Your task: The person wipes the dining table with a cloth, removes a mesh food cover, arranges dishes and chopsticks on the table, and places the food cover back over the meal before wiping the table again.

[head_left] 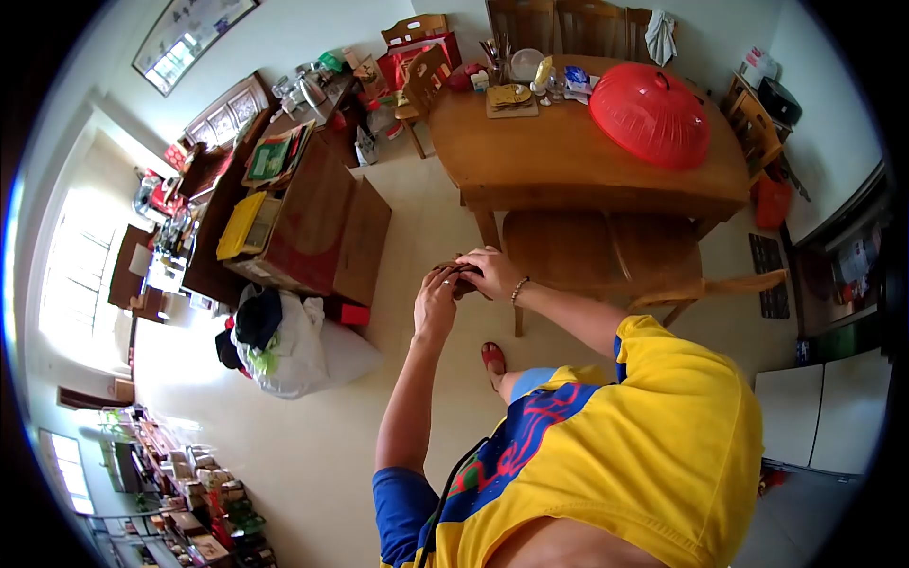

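Left grip point(437, 295) and right grip point(490, 273) curl snugly around a brown item point(467, 283), handling apparently unfinished, with the counter point(540, 142) at one o'clock.

Hands point(489, 274) around item point(464, 286) (brownish, apparently)

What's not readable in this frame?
Brown item, head view: full shape hidden by the fingers of the left hand and right hand.
Anything under the red dome, head view: the dome covers it.
Print on the stacked papers, head view: too small.
Rest of the yellow shirt, head view: cut off by the bottom edge.
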Tool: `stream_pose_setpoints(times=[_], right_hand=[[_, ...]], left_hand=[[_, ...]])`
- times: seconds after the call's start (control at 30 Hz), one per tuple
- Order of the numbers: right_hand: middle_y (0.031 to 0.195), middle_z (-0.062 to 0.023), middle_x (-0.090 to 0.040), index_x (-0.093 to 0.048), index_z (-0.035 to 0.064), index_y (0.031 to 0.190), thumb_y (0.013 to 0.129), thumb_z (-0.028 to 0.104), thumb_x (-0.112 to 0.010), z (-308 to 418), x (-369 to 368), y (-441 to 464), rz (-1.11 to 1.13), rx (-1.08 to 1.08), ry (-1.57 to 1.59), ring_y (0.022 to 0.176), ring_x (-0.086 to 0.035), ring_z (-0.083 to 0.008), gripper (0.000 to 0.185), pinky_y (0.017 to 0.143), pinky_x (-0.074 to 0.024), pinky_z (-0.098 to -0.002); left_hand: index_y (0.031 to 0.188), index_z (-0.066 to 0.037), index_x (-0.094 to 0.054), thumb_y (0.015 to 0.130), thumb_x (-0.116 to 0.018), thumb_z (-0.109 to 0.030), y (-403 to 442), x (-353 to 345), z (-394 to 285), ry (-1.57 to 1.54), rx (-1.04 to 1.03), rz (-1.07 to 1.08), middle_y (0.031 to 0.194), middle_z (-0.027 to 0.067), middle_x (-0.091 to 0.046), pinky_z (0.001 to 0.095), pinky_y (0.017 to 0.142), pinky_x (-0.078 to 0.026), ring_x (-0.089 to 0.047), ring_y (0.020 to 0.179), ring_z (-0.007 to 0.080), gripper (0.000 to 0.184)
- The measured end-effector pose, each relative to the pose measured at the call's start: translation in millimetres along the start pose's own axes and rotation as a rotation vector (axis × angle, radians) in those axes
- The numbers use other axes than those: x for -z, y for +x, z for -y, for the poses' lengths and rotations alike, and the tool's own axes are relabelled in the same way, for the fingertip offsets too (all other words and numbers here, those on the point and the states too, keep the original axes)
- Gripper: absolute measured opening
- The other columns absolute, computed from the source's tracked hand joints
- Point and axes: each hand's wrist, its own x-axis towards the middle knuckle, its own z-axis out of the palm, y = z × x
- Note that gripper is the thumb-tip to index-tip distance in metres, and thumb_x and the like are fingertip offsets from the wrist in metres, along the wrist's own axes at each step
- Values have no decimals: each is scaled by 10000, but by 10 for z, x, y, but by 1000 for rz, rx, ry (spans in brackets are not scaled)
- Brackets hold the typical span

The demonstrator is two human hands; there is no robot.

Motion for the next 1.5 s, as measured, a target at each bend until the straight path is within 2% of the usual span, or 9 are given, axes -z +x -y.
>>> stream_pose_setpoints(times=[0.33, 0.77, 0.83, 0.9, 0.93, 1.03, 1.2, 1.37, 1.5], right_hand=[[1034, -167, -672, -682, 21, 1081, 838, 180, -667, -781, -245, 1146, -152, -323, 25, 998, -606, -350, 290, 910, -480, -415], [1100, -112, -696, -704, 34, 1072, 870, 93, -640, -2513, -100, 2118, -362, -472, -216, 974, -608, -332, 220, 907, -487, -406], [1236, -121, -638, -661, 54, 1181, 898, 98, -607, -2813, -55, 2333, -300, -542, -209, 1086, -567, -345, 291, 942, -478, -410], [1487, -119, -423, -504, 106, 1388, 927, 125, -583, -3087, -124, 2536, -230, -501, -330, 1267, -456, -368, 467, 1011, -451, -418], [1621, -92, -133, -305, 168, 1516, 947, 210, -579, -3169, -127, 2632, -69, -665, -333, 1415, -284, -382, 632, 1088, -386, -476], [1637, -96, -20, -246, 195, 1542, 947, 300, -586, -3404, -288, 2730, 26, -794, -497, 1468, -180, -378, 694, 1117, -327, -538], [1639, -100, -28, -232, 199, 1553, 935, 490, -526, -3470, -641, 2844, 172, -896, -635, 1501, -24, -356, 744, 1177, -118, -581], [1637, -92, -63, -227, 207, 1556, 925, 510, -528, -3601, -708, 3071, 125, -896, -709, 1501, -36, -348, 762, 1159, -111, -624], [1631, -100, -93, -251, 188, 1547, 924, 501, -540, -3919, -601, 3501, 130, -852, -669, 1500, -47, -344, 754, 1181, -119, -564]], left_hand=[[1106, -43, -685, 802, -600, 15, 1531, -392, 1171, 26, -238, 203, 1226, 123, -646, 398, 952, -518, -558, 1206, 303, 321], [1172, -54, -659, 833, -574, -15, 3377, -1685, 1843, -22, -427, 390, 1313, 103, -602, 385, 1022, -475, -526, 1254, 295, 351], [1202, -49, -629, 843, -575, -54, 3735, -1878, 2002, -2, -484, 372, 1318, 119, -593, 389, 998, -490, -478, 1295, 320, 363], [1207, -29, -624, 852, -575, -54, 4024, -2055, 2152, 18, -479, 438, 1377, 130, -545, 417, 1049, -446, -418, 1345, 331, 360], [1230, -18, -614, 837, -608, -56, 4157, -2171, 2222, 45, -437, 354, 1439, 136, -475, 422, 1086, -402, -375, 1375, 334, 395], [1390, -18, -484, 840, -659, -95, 4411, -2367, 2342, -2, -354, 384, 1583, 135, -254, 477, 1164, -269, -237, 1446, 368, 582], [1533, -111, -259, 964, -548, -296, 4498, -2768, 2632, -68, -322, 535, 1625, 111, -128, 511, 1191, -163, -123, 1488, 353, 664], [1549, -139, -227, 998, -451, -427, 4719, -3011, 2941, -48, -312, 620, 1631, 105, -105, 492, 1202, -126, -98, 1498, 323, 661], [1549, -142, -227, 997, -439, -459, 5199, -3151, 3218, -20, -344, 583, 1629, 105, -119, 478, 1204, -128, -107, 1499, 306, 671]])
